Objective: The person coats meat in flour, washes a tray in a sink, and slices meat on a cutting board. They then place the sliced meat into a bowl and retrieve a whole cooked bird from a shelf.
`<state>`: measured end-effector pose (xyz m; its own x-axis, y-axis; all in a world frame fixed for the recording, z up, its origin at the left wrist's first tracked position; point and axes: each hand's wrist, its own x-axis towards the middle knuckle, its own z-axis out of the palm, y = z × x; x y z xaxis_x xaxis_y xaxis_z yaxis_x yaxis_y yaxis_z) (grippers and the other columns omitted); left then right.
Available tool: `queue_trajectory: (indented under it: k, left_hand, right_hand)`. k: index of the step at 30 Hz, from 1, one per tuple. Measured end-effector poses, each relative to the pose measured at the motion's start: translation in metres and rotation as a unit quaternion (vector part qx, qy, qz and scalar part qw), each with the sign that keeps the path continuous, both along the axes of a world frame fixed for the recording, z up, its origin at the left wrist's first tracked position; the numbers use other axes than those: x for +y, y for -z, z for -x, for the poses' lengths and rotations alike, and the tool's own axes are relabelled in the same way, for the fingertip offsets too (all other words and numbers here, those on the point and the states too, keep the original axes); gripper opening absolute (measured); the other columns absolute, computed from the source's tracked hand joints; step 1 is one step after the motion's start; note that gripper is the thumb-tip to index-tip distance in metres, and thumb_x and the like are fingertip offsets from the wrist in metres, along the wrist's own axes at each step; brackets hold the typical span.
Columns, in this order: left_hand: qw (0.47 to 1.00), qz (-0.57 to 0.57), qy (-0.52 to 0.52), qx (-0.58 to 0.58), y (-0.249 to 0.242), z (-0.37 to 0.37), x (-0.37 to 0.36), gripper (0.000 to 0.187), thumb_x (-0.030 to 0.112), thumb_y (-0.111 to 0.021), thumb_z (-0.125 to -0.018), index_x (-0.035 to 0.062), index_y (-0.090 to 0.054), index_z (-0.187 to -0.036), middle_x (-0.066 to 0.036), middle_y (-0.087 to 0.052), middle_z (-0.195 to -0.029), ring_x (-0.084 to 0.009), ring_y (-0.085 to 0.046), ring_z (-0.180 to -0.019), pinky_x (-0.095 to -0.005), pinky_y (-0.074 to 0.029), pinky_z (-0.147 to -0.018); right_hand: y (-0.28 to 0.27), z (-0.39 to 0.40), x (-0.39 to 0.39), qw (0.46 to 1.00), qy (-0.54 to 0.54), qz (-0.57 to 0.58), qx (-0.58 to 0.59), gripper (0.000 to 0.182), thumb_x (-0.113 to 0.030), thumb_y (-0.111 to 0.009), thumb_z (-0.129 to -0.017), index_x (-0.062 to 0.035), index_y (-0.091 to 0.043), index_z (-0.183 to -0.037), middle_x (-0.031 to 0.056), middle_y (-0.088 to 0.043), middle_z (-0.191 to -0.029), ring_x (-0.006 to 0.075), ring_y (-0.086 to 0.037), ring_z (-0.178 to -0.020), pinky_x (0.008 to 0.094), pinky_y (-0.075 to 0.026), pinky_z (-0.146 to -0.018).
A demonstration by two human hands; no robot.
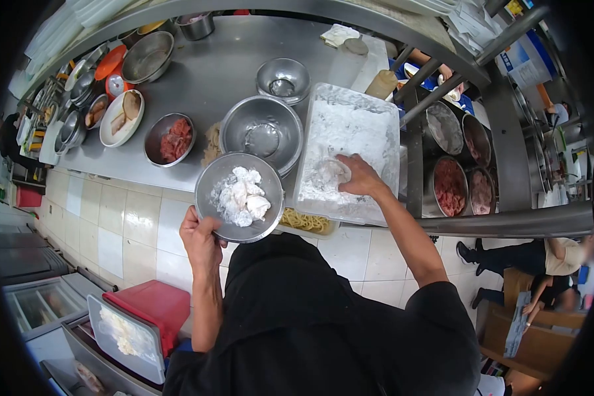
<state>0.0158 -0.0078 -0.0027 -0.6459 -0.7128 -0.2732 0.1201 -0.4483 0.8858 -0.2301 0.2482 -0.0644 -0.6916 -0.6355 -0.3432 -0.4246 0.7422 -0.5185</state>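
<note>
Left hand (pixel 203 229): is pinching the held bowl's thin wall, thumb near the rim and fingers curling underneath.
Held bowl (pixel 275 191): is flaring to a circular lip in smooth grey steel, overlapping a wider bowl just beyond it.
Coated lumps (pixel 245 198): are lying heaped in the held bowl, rounded and knobbly, wearing a chalky white coat; loose dust is clinging to the metal around them.
Right hand (pixel 360 175): is resting inside the flour tray, touching the powder at a whitened lump (pixel 333 171); the fingertips are partly hiding, so I cannot tell whether they are spreading or closing on it.
Flour tray (pixel 342 212): is standing to the right of the held bowl, a rectangular tub with rounded corners.
Powder (pixel 356 119): is covering the tray's floor, fine, matte and unevenly clumped.
Wider bowl (pixel 294 142): is shining inside, its deep round wall catching light.
Raw meat (pixel 176 140): is filling a smaller steel bowl (pixel 150 142), red, moist and ragged.
Noodles (pixel 307 222): are coiling in glossy yellow strands below the tray.
Counter (pixel 211 72): is stretching flat beneath the bowls in dull sheet metal.
</note>
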Motion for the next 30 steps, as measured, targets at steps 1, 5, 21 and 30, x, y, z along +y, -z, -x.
queue_trajectory:
  k: [1,5,21,30]
  left_hand:
    - [1.000,0.001,0.002,-0.005,0.000,0.000,0.000,0.015,-0.004,-0.051,-0.068,0.0064,-0.041,-0.065,-0.004,-0.049,-0.057,-0.0086,-0.040,-0.034,-0.0207,-0.034,-0.028]
    - [1.000,0.000,0.004,-0.013,0.000,0.001,-0.002,0.015,-0.004,-0.051,-0.068,0.0067,-0.041,-0.064,-0.004,-0.049,-0.057,-0.0085,-0.040,-0.034,-0.0206,-0.034,-0.028]
    - [1.000,0.000,0.000,-0.019,0.001,0.002,-0.001,0.013,-0.004,-0.050,-0.068,0.0053,-0.042,-0.065,-0.005,-0.050,-0.057,-0.0090,-0.041,-0.034,-0.0212,-0.033,-0.027]
    - [1.000,0.007,-0.005,-0.013,0.003,0.002,-0.002,0.014,-0.004,-0.051,-0.068,0.0056,-0.041,-0.064,-0.005,-0.050,-0.057,-0.0089,-0.040,-0.033,-0.0210,-0.033,-0.027]
  right_hand:
    - [0.005,-0.002,-0.001,0.999,-0.008,-0.031,0.034,0.074,-0.018,-0.064,-0.062,-0.0113,-0.040,-0.133,0.0247,-0.055,-0.115,0.0315,-0.055,-0.106,0.0369,-0.044,-0.091]
    - [0.037,0.001,0.001,0.999,0.023,0.009,0.029,0.064,-0.014,-0.063,-0.065,-0.0104,-0.047,-0.128,0.0257,-0.058,-0.109,0.0305,-0.058,-0.100,0.0361,-0.045,-0.088]
    - [0.032,0.020,-0.036,0.989,0.125,0.059,-0.052,0.047,-0.017,-0.057,-0.072,-0.0067,-0.056,-0.118,0.0250,-0.057,-0.113,0.0336,-0.053,-0.109,0.0344,-0.040,-0.096]
    - [0.038,0.019,-0.016,0.998,-0.018,0.038,0.051,0.073,-0.012,-0.061,-0.065,-0.0141,-0.040,-0.134,0.0259,-0.036,-0.136,0.0348,-0.034,-0.128,0.0359,-0.034,-0.102]
